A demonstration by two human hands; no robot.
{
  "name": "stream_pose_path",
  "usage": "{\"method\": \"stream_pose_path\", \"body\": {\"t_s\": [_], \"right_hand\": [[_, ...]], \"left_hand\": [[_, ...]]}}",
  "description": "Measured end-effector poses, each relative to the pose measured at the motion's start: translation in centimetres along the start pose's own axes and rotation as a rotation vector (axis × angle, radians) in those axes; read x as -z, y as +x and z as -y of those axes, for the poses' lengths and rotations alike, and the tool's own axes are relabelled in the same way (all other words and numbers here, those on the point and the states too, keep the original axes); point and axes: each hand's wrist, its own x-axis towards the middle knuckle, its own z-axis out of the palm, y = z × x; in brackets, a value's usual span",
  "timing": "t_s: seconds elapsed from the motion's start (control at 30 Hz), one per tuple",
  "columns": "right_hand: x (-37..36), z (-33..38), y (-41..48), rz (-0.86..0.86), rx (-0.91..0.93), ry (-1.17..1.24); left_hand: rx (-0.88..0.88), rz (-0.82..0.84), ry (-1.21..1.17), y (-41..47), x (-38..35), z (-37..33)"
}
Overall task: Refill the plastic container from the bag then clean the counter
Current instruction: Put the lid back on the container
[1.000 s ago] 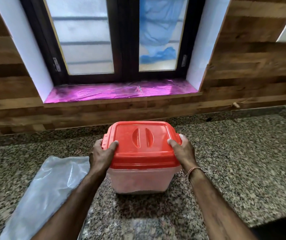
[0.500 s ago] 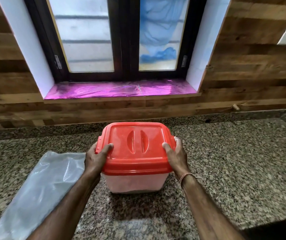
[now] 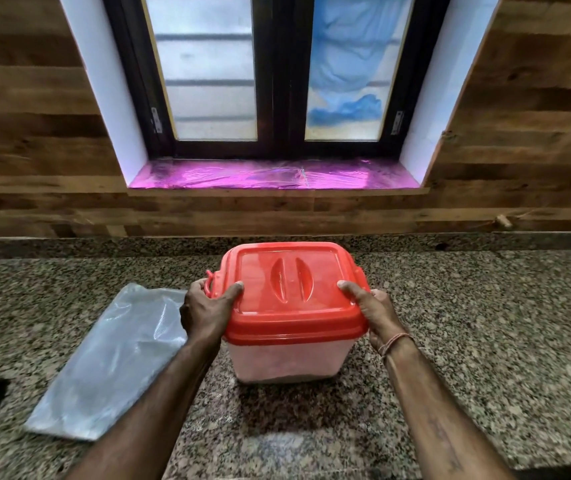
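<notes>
Over the last second: little change. Left hand (image 3: 208,311) and right hand (image 3: 376,313) keep grasping the red lid (image 3: 291,282) at its side edges, thumbs on top. Plastic container (image 3: 287,362) stays on the worktop (image 3: 485,323), just right of the flat bag (image 3: 111,362).

Judged: refill done, lid being seated; wiping remains.

Fingers hidden behind the lid's sides; latches possibly engaged, cannot tell. Contents hazy through the wall
</notes>
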Motion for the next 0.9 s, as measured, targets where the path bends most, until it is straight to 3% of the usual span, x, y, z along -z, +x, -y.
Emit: {"method": "stream_pose_path", "body": {"t_s": [0.1, 0.2, 0.27, 0.43, 0.6, 0.67, 0.8, 0.9], "right_hand": [[-0.1, 0.3, 0.1, -0.037, 0.015, -0.033], [-1.0, 1.2, -0.7, -0.185, 0.183, -0.218], [-1.1, 1.5, -1.1, -0.228, 0.248, -0.293], [0.0, 0.9, -1.1, -0.054, 0.255, -0.254], [-1.3, 1.2, -2.3, -0.136, 0.461, -0.572], [-1.2, 0.9, -2.4, -0.1, 0.441, -0.519], [0.2, 0.9, -1.7, -0.023, 0.196, -0.23], [-0.2, 1.3, -1.0, -0.029, 0.203, -0.217]], "left_hand": [[-0.11, -0.015, -0.003, -0.6, -0.2, -0.4], [-0.221, -0.061, 0.069, -0.8, -0.4, -0.1], [-0.216, -0.039, 0.086, -0.5, -0.3, 0.5], [-0.107, 0.155, -0.038, 0.3, -0.3, 1.2], [-0.124, 0.135, 0.062, 0.1, -0.8, 1.5], [-0.125, 0.156, 0.042, 0.2, -0.9, 1.8], [0.014, 0.17, -0.07, 0.7, -1.2, 2.0], [0.063, 0.15, -0.073, 1.7, -1.1, 1.8]]}}
